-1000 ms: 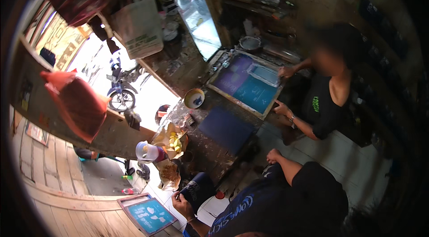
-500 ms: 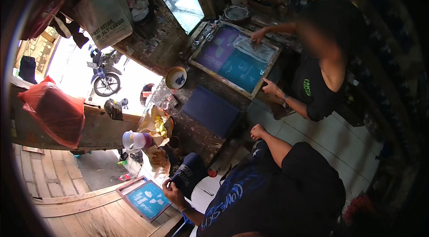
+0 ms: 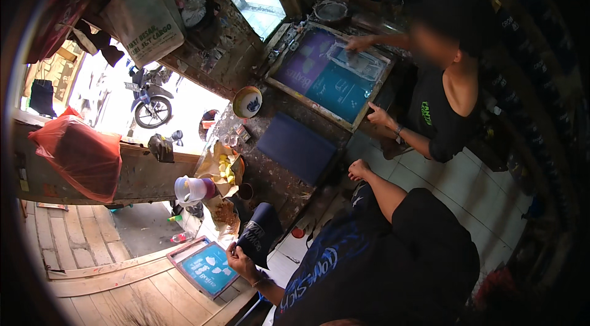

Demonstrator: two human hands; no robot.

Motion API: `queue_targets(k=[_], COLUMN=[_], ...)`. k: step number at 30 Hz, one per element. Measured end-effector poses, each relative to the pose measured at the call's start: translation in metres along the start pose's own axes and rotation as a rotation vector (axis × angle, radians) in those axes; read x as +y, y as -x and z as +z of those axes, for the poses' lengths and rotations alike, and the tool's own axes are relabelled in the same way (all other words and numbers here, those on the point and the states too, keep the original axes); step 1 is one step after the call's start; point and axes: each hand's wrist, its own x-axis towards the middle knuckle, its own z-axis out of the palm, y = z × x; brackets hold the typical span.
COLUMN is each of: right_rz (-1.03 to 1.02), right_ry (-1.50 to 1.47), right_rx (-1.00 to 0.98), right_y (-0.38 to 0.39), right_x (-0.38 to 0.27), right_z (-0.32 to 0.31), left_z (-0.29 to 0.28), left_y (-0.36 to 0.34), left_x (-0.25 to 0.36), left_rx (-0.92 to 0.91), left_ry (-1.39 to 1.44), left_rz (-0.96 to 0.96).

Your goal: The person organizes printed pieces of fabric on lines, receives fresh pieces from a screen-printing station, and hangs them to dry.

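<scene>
My left hand [image 3: 244,263] grips the lower edge of a dark navy piece of fabric [image 3: 260,235] with pale printing on it. The piece is raised beside the worktable's near corner. My right hand [image 3: 359,170] is curled closed near my lap, with nothing visible in it. A folded navy cloth [image 3: 297,148] lies flat on the worktable [image 3: 279,198], beyond my hands. Farther back, a co-worker bends over a wooden-framed printing screen [image 3: 337,97]. One of their hands [image 3: 362,43] presses on a pale sheet at its top; the other [image 3: 381,115] is at its near edge.
On the table's left side stand a bowl [image 3: 247,102], yellow food pieces on brown paper [image 3: 225,169] and a plastic cup [image 3: 189,189]. A smaller framed screen [image 3: 206,266] lies lower left. A red plastic bag [image 3: 80,157] hangs near the opening; a motorcycle [image 3: 150,105] stands outside.
My left hand has turned the navy fabric piece, which now shows narrower and more tilted. The co-worker's hand still works on the screen. The whole view has shifted slightly.
</scene>
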Motion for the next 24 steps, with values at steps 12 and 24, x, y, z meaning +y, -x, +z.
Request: queue_targets(k=[12,24], right_rz=[0.042,-0.019], right_ry=[-0.066,-0.121], right_rx=[-0.023,-0.155], right_y=[0.003,0.005], right_x=[0.006,-0.011], right_z=[0.003,0.029], left_z=[0.002,-0.008], left_y=[0.002,0.016], left_x=[0.001,0.005], left_rx=[-0.016,0.014], left_ry=[0.003,-0.094], left_rz=[-0.032,-0.023])
